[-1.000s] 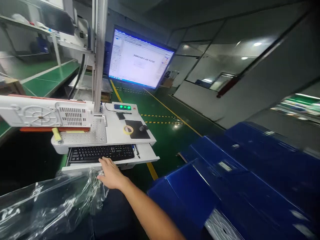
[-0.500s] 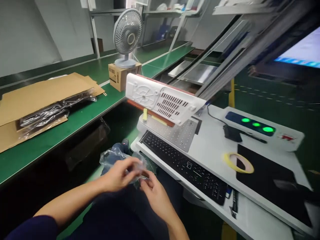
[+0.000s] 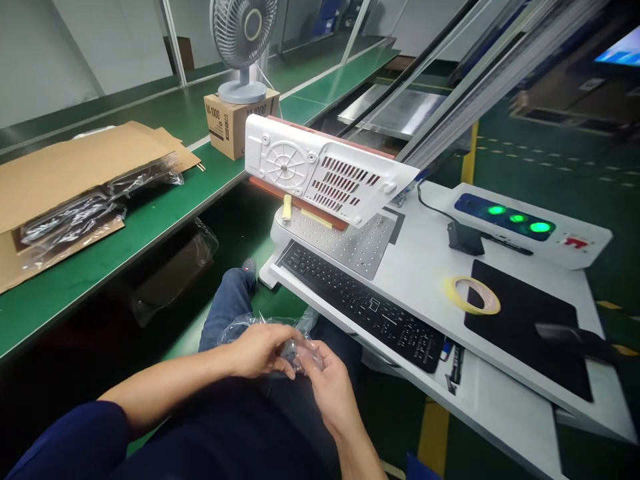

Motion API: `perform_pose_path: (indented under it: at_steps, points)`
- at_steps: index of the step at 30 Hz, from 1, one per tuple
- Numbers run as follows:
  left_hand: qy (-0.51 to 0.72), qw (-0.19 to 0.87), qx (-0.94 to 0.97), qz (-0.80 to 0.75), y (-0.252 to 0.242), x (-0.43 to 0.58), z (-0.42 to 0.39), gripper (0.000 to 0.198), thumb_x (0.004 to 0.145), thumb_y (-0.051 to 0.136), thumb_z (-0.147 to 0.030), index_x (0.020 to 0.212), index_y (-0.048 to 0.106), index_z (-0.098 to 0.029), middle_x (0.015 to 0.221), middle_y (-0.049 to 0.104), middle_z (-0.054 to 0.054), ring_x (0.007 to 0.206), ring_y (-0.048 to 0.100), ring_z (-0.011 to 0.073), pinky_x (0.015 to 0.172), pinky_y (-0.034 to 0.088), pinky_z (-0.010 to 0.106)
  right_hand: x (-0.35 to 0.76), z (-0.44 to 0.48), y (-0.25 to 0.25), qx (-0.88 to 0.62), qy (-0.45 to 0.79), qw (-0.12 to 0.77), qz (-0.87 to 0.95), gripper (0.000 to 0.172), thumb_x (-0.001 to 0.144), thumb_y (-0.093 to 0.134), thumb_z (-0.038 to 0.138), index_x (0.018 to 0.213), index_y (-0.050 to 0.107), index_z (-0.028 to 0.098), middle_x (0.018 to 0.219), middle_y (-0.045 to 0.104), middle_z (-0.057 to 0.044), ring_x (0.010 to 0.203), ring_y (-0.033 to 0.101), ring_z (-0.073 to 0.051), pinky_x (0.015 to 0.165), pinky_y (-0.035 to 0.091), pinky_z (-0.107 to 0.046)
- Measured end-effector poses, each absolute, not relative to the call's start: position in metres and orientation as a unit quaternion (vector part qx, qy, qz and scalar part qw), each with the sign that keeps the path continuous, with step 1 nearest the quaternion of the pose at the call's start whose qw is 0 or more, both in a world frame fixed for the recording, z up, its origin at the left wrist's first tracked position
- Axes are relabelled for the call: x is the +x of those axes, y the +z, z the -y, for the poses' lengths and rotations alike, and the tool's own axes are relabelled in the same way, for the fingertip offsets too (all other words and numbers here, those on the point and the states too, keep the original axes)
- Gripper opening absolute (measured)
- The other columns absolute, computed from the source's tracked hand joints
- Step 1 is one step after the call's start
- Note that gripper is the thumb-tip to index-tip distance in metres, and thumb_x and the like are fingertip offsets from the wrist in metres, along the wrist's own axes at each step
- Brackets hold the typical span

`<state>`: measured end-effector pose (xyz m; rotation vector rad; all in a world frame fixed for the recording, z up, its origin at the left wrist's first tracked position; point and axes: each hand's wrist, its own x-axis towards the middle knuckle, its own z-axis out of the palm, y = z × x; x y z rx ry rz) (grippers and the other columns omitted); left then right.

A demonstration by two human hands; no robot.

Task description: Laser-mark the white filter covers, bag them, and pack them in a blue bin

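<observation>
On cardboard box (image 3: pixel 235 120): "M-1000"

My left hand (image 3: pixel 260 348) and right hand (image 3: pixel 330 383) cover most of the crumpled clear plastic bag (image 3: pixel 270 328) in the lower middle, so I cannot tell what it holds. The fan (image 3: pixel 243 27) at upper centre is cut off by the top edge, and the monitor (image 3: pixel 620 50) at upper right is blurred and clipped.

You have a clear plastic bag (image 3: pixel 280 337) crumpled over your lap, just below the keyboard tray's edge. It is thin, glossy and wrinkled into a small bunch, with loose folds spreading to either side; anything inside it cannot be made out.
</observation>
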<state>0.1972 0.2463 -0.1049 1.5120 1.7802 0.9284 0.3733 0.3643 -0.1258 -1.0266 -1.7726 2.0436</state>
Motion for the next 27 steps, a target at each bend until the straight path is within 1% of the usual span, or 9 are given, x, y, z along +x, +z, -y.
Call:
perform_pose_path:
  at_steps: [2,5,8,11,14,17,19,23,27]
  points:
    - [0.308,0.277,0.556,-0.720,-0.101,0.182,-0.245,0.058,0.087,0.094,-0.045,0.135,0.070,-0.022,0.095,0.075,0.001,0.085,0.071,0.0196,0.074,0.049,0.026,0.378,-0.368,-0.126,-0.357,0.672,0.129,0.636,0.056,0.092,0.076,0.075,0.099,0.073,0.019,0.080,0.071,-0.005,0.076,0.066,-0.022,0.074,0.055,-0.034]
    - [0.199,0.209,0.548,-0.785,-0.097,0.156,-0.240,0.038,0.098,0.077,-0.024,0.135,0.070,-0.025,0.111,0.076,0.006,0.104,0.073,0.0243,0.081,0.052,0.029,0.392,-0.378,-0.121,-0.343,0.630,0.109,0.688,0.055,0.096,0.067,0.077,0.091,0.069,0.022,0.075,0.067,-0.003,0.074,0.065,-0.023,0.075,0.054,-0.035]
    - [0.129,0.176,0.535,-0.816,-0.099,0.145,-0.236,0.023,0.103,0.063,-0.017,0.121,0.075,-0.024,0.112,0.077,0.007,0.110,0.073,0.0260,0.082,0.053,0.031,0.406,-0.385,-0.115,-0.360,0.557,0.052,0.746,0.054,0.097,0.059,0.077,0.088,0.068,0.024,0.078,0.068,-0.005,0.076,0.067,-0.025,0.074,0.055,-0.037]
    - [0.148,0.187,0.533,-0.811,-0.102,0.156,-0.240,0.018,0.108,0.058,-0.023,0.112,0.075,-0.023,0.106,0.080,0.006,0.104,0.075,0.0250,0.077,0.051,0.031,0.408,-0.382,-0.115,-0.394,0.419,0.065,0.816,0.051,0.093,0.062,0.068,0.116,0.072,0.023,0.110,0.074,-0.012,0.098,0.073,-0.032,0.083,0.060,-0.043]
    - [0.168,0.204,0.564,-0.783,-0.104,0.179,-0.248,0.021,0.112,0.054,-0.033,0.115,0.073,-0.022,0.102,0.081,0.005,0.095,0.076,0.0244,0.070,0.047,0.031,0.393,-0.373,-0.115,-0.363,0.322,0.119,0.866,0.073,0.092,0.066,0.060,0.155,0.056,0.024,0.143,0.065,-0.016,0.125,0.069,-0.036,0.092,0.060,-0.045]
    - [0.168,0.200,0.592,-0.763,-0.107,0.192,-0.253,0.020,0.109,0.061,-0.038,0.116,0.072,-0.023,0.099,0.079,0.005,0.091,0.074,0.0247,0.069,0.047,0.032,0.376,-0.372,-0.112,-0.345,0.295,0.094,0.886,0.048,0.102,0.055,0.056,0.139,0.069,0.028,0.127,0.073,-0.010,0.101,0.074,-0.030,0.078,0.056,-0.040]
    - [0.156,0.190,0.596,-0.765,-0.111,0.187,-0.253,0.015,0.103,0.066,-0.028,0.117,0.072,-0.024,0.099,0.078,0.005,0.094,0.072,0.0251,0.075,0.050,0.033,0.372,-0.377,-0.110,-0.356,0.284,0.108,0.884,0.039,0.108,0.045,0.049,0.120,0.075,0.027,0.117,0.075,-0.008,0.088,0.072,-0.026,0.075,0.052,-0.039]
    - [0.086,0.175,0.522,-0.830,-0.122,0.158,-0.244,0.014,0.101,0.060,-0.019,0.104,0.073,-0.020,0.107,0.073,0.013,0.106,0.068,0.0311,0.086,0.054,0.039,0.383,-0.397,-0.112,-0.393,0.230,0.196,0.868,0.036,0.107,0.045,0.041,0.120,0.074,0.026,0.120,0.072,-0.008,0.094,0.072,-0.026,0.077,0.050,-0.039]
    - [0.101,0.188,0.441,-0.872,-0.128,0.139,-0.232,0.019,0.103,0.055,-0.020,0.116,0.068,-0.022,0.116,0.074,0.012,0.100,0.072,0.0303,0.078,0.053,0.038,0.400,-0.410,-0.129,-0.418,0.185,0.160,0.875,0.033,0.108,0.047,0.041,0.123,0.073,0.027,0.121,0.071,-0.007,0.089,0.072,-0.025,0.069,0.047,-0.038]
